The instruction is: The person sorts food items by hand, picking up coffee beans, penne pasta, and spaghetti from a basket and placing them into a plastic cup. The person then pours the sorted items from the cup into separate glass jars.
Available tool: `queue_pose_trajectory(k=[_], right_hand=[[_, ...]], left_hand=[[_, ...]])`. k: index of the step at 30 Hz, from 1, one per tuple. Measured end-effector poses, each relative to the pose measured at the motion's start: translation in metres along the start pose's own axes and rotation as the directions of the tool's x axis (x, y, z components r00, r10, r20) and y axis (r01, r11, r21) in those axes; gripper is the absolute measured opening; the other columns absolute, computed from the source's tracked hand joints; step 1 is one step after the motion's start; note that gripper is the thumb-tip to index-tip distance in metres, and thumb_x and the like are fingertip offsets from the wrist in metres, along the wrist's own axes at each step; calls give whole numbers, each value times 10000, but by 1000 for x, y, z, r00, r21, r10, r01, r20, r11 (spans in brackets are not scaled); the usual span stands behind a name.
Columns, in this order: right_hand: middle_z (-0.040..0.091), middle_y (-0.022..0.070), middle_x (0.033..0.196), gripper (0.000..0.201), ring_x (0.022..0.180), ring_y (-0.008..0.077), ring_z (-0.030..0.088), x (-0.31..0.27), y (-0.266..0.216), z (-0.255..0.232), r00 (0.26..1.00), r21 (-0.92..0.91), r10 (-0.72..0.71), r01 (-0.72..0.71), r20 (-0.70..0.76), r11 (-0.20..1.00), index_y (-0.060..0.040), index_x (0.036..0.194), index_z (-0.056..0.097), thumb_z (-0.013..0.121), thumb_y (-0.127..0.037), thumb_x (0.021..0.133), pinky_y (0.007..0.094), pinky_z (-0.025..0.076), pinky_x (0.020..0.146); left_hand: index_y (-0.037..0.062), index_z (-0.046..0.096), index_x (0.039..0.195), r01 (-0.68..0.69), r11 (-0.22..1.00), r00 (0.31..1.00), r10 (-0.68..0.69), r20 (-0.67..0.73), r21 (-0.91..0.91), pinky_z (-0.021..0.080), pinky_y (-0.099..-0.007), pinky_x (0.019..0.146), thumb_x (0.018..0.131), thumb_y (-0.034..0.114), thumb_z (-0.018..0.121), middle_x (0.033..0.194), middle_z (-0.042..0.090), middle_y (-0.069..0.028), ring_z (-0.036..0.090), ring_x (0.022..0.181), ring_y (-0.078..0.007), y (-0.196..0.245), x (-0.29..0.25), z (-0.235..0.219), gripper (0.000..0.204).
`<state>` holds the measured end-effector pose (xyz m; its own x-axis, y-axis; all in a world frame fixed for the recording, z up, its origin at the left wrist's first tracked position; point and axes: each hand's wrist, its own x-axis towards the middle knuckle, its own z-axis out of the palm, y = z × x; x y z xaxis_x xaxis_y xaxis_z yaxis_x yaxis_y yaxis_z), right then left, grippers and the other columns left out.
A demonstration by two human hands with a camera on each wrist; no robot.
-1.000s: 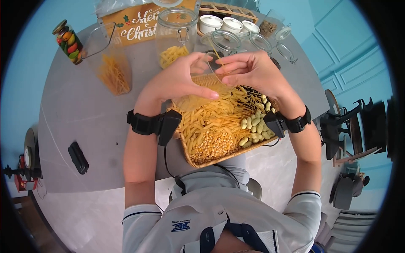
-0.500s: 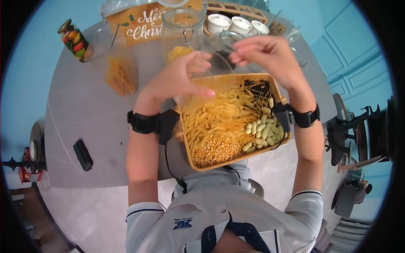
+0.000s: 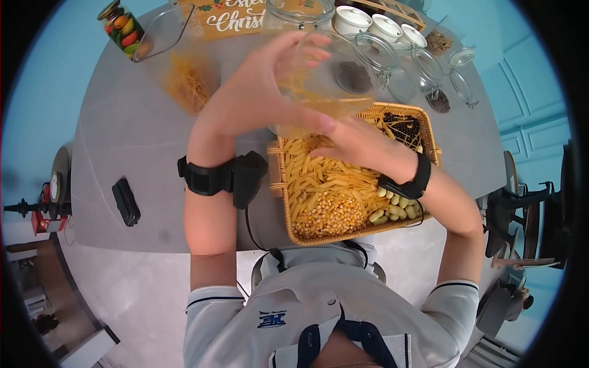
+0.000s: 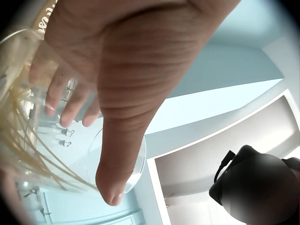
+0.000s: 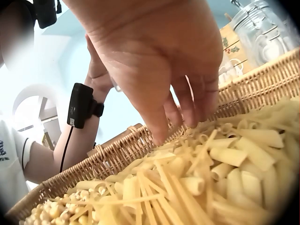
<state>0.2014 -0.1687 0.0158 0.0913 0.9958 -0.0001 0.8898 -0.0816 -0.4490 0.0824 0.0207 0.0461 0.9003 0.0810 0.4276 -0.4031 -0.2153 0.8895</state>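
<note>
So the left hand (image 3: 264,86) is wrapped around a clear, see-through container (image 3: 334,95), thumb on one side and fingers on the other. The container's up in the air over the far edge of the basket, and you can see long, thin yellow pasta strands (image 4: 28,136) inside it in the left wrist view.

The right hand (image 3: 362,144) is palm down above the basket, fingers pretty loose and reaching down toward the pasta. Doesn't look like it's gripping anything. Can't tell if the fingertips actually touch the pasta.

The basket itself is a rectangular tan wicker one (image 3: 359,234) at the near edge of the grey counter (image 3: 147,153). It's loaded with pale yellow penne tubes (image 3: 307,184), yellow corn kernels (image 3: 331,214) in the near left part, peanuts in their shells (image 3: 392,211) to the near right and shiny black beans (image 3: 405,126) in the far right corner, with some thin strands lying over the beans.

Further back there's a glass jar of colourful veggies (image 3: 123,30), another clear container with long pasta (image 3: 195,86), white lidded pots (image 3: 353,20) and an orange lettered sign (image 3: 236,17). A black oblong case (image 3: 126,201) sits well left of the basket.
</note>
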Motion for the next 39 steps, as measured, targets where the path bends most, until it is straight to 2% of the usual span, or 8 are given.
queue_pose_trajectory(k=[7, 10, 19, 24, 29, 33, 36, 39], right_hand=[[703, 191, 960, 266, 979, 383, 663, 10, 6, 17, 981, 21, 159, -162, 108, 987, -13, 1007, 725, 792, -160, 795, 460, 525, 864], [699, 198, 884, 191, 914, 390, 672, 6, 19, 39, 998, 24, 48, -47, -30, 999, -2, 936, 718, 775, -134, 810, 461, 533, 821], [673, 228, 912, 109, 882, 414, 650, 11, 14, 33, 998, -26, -48, 49, 36, 998, 12, 895, 669, 726, -68, 847, 464, 525, 776], [680, 165, 864, 91, 836, 294, 658, 6, 22, 15, 989, 266, 146, -139, -6, 954, 8, 924, 651, 669, -81, 929, 377, 513, 737], [679, 19, 957, 121, 768, 72, 573, -4, 36, -16, 907, 660, 420, -329, 23, 676, -18, 1057, 614, 609, -131, 1012, 226, 462, 684], [682, 29, 948, 171, 740, 62, 561, -19, 47, -40, 891, 880, 427, -70, -156, 469, -16, 1119, 622, 627, -146, 1008, 208, 463, 676], [702, 53, 966, 250, 754, 78, 598, -22, 31, -74, 845, 846, 358, 186, -397, 500, 19, 1191, 631, 652, -126, 988, 222, 495, 690], [725, 97, 1026, 295, 804, 106, 656, -18, 6, -90, 853, 845, 289, 275, -435, 459, 42, 1236, 631, 658, -83, 970, 234, 528, 727]], left_hand=[[-7, 458, 1436, 3, 1000, 1000, -3, 4, 8, 394, -366, 1125, 622, 115, 935, 1351, 558, -96, 529, 1283, -204, 1, -2, 1, 951], [-7, 476, 1423, 5, 999, 1000, -5, 12, 36, 393, -365, 1126, 629, 128, 930, 1346, 560, -93, 533, 1276, -203, 1, -1, 1, 925], [-5, 482, 1418, 1, 1000, 1000, -2, -23, -11, 385, -356, 1115, 638, 149, 926, 1344, 561, -90, 520, 1282, -195, 0, -3, -2, 910], [7, 475, 1425, 10, 1000, 1000, -9, -23, 20, 377, -337, 1101, 639, 140, 925, 1341, 569, -91, 499, 1291, -184, -7, -1, -7, 916], [23, 476, 1430, 73, 997, 994, -72, -79, 9, 368, -340, 1108, 651, 165, 921, 1310, 600, -105, 496, 1291, -182, -1, -4, -9, 909], [23, 478, 1426, 135, 988, 989, -131, -66, 75, 361, -348, 1121, 659, 197, 923, 1311, 605, -120, 512, 1288, -200, -2, -5, -8, 903], [30, 480, 1423, 146, 982, 988, -150, 21, 120, 363, -365, 1129, 652, 237, 934, 1318, 602, -132, 519, 1297, -226, -11, -2, -5, 918], [25, 478, 1422, 174, 976, 982, -182, 50, 134, 369, -383, 1132, 646, 268, 940, 1322, 600, -140, 513, 1310, -244, -11, 0, 1, 935]])
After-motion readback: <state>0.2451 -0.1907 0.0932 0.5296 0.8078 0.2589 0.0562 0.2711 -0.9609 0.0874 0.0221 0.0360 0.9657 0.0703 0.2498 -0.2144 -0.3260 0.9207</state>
